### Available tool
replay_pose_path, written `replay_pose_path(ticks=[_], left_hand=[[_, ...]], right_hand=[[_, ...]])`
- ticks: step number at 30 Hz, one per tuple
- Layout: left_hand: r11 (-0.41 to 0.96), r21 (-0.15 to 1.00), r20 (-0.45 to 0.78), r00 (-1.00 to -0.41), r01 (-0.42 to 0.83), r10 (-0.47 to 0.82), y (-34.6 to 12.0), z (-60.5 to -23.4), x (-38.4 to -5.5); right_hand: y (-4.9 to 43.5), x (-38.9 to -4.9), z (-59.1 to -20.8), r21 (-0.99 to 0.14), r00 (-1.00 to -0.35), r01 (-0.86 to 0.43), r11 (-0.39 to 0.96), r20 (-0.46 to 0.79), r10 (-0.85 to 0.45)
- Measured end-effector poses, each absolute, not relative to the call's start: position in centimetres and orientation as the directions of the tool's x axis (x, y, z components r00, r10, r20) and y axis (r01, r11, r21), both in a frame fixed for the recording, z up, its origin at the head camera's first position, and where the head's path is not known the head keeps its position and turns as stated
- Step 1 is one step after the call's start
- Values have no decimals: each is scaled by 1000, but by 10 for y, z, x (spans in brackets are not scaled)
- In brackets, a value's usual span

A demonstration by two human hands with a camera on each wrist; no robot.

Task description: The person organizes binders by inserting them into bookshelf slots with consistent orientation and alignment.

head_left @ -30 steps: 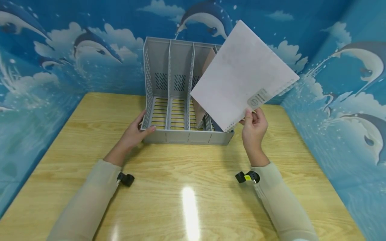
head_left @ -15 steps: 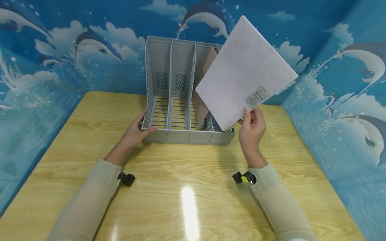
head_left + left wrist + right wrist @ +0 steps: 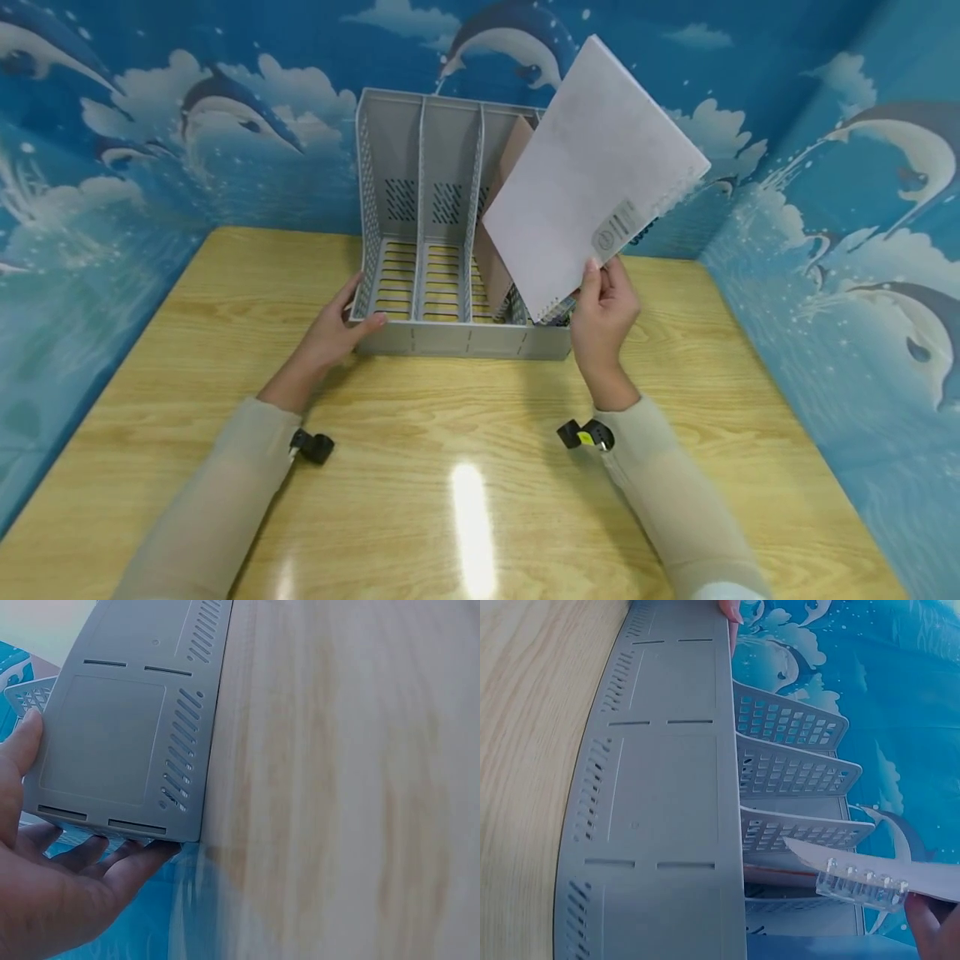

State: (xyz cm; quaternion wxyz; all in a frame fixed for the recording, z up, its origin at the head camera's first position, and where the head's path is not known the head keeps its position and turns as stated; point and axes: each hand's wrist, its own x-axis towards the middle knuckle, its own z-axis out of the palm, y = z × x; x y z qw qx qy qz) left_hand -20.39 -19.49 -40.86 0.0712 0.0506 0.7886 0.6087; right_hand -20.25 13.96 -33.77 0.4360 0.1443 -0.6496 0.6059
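My left hand (image 3: 326,337) grips the near left corner of a grey desktop file rack (image 3: 450,340); in the left wrist view its thumb lies at the front panel's top edge and its fingers go round the end. My right hand (image 3: 603,321) pinches a pale spiral notebook (image 3: 592,167) by its bound edge, thumb on the cover near a small printed label. The notebook is tilted, its lower corner over the rack's rightmost compartment. In the right wrist view its clear plastic rings (image 3: 862,885) show beside the dividers. A brown notebook (image 3: 491,271) leans in the third compartment.
The rack stands on a wood-grain table (image 3: 420,425) near its back edge. Behind and to the right is a blue wall (image 3: 285,183) printed with dolphins. Black wrist cameras (image 3: 318,450) sit at both cuffs. Dark coils (image 3: 643,232) peek out behind the pale notebook.
My right hand has shifted left with the pale notebook, which now covers more of the rack's right end. My left hand has kept its grip on the rack's corner.
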Motion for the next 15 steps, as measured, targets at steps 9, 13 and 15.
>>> replay_pose_path(ticks=[9,13,15], left_hand=[[257,966,-57,-984,-12,166,-196,-409,-204],[258,966,-58,-984,-13,167,-197,-410,-204],[260,966,-59,-984,-14,168,-196,-409,-204]], right_hand=[[123,-202,-330,-692,-593,-668,275,718,364],[114,-194,-321,-699,-598,-645,308,714,364],[112,-192,-319,-695,-595,-638,333,719,360]])
